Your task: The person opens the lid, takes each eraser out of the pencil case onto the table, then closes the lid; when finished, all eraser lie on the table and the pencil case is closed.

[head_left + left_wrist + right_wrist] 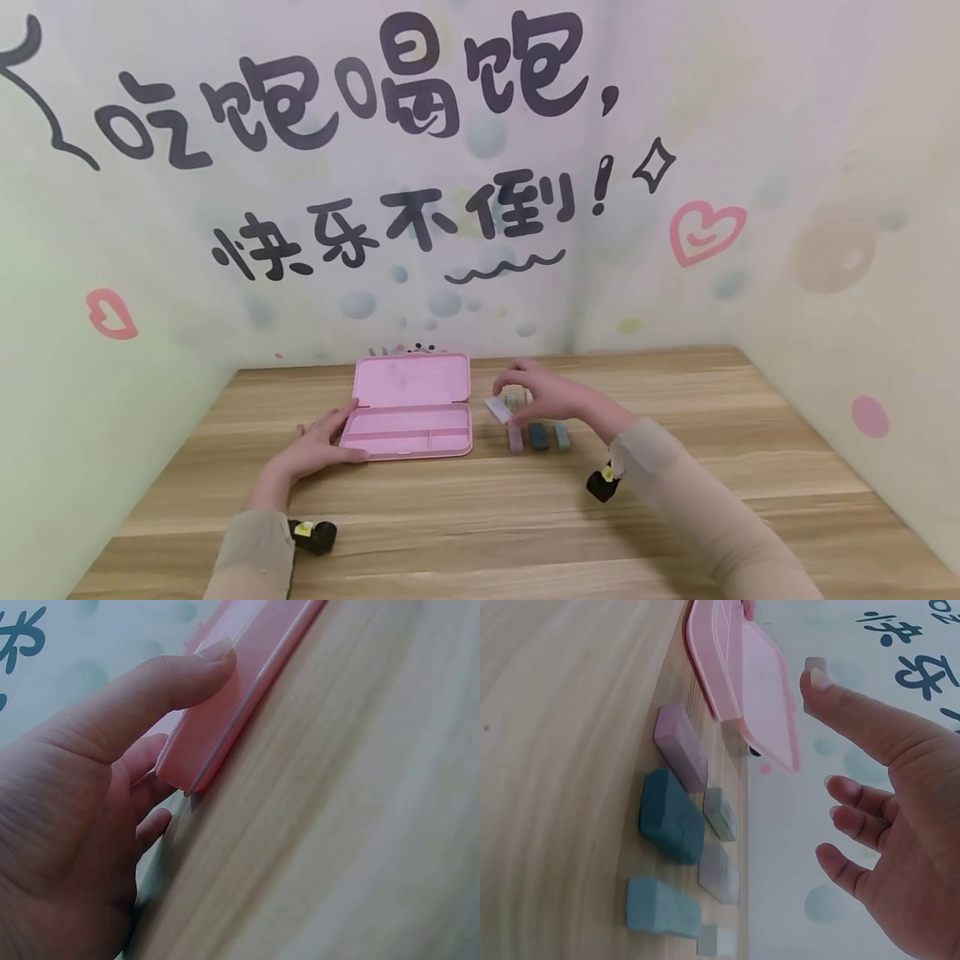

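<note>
A pink pencil case (411,379) lies with its lid folded back, its tray (214,724) facing up with compartments inside. My left hand (313,450) holds the case's left end, the thumb over the tray's edge and the fingers by its far side. To the right of the case, my right hand (551,395) pinches a pale, block-shaped eraser (498,409) above the table. Only one end of that eraser (815,664) shows past the thumb in the right wrist view. Below this hand stand a purple eraser (680,748), a dark teal eraser (669,817) and a light blue eraser (662,907).
Behind the front erasers is a second row: a pale green eraser (720,814), a greyish eraser (718,872) and a whitish block (716,940). The wooden table (465,525) meets a printed wall (420,292) just behind the case.
</note>
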Demonstrator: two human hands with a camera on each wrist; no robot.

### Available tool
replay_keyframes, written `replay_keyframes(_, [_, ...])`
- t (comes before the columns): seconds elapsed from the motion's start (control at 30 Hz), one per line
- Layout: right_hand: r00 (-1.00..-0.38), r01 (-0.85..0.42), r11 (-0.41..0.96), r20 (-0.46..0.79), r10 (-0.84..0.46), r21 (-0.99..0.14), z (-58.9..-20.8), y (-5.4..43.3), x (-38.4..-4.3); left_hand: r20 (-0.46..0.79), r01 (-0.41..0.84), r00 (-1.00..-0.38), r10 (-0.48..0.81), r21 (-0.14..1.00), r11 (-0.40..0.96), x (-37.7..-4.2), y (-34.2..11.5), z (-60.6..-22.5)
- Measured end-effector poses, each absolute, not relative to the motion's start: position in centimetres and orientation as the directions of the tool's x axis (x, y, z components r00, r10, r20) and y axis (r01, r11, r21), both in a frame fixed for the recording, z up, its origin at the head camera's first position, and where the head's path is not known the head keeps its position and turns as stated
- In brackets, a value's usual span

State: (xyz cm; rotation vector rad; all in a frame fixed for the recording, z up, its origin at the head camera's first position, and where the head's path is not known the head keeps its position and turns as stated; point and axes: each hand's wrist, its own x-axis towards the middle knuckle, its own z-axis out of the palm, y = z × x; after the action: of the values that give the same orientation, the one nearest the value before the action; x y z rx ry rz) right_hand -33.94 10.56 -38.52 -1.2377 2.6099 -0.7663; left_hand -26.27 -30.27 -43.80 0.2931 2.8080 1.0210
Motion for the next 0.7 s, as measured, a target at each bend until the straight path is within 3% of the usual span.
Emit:
replay_keyframes(0.4, [-0.663,-0.682,0.516,0.140,-0.735,-0.519,-39.0,13.8,-33.5,-0.065,0.141,-0.969,0.238,0.647,0.749,-26.2,-29.8,-43.5])
replay_keyframes(0.7, [-0.722,-0.623,0.539,0.152,-0.674,-0.568,-39.8,15.8,-32.9,-0.061,0.140,-0.971,0.232,0.643,0.753,-26.4,-30.3,-44.2])
